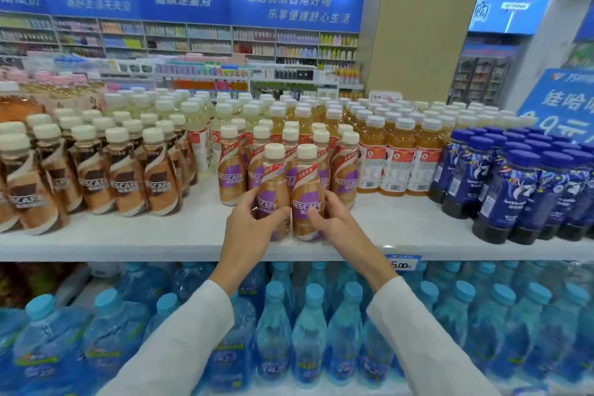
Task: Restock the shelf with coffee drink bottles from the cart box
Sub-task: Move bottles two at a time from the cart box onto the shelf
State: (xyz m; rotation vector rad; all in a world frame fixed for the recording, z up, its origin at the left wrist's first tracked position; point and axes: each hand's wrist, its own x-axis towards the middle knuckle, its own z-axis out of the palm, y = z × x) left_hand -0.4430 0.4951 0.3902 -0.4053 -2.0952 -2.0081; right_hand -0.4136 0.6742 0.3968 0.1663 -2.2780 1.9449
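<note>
Gripping both upright, your left hand (254, 228) wraps the left bottle (273, 185), right hand (336, 219) wraps the right bottle (307, 183); the purple-label row (231, 170) stands straight behind.

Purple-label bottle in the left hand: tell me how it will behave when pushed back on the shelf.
The bottle is tall, narrow and looks full, so a push near the cap would probably tip it; push low. Its glossy wrap may be slippery in the left hand. On the smooth white shelf it should slide readily.
</note>
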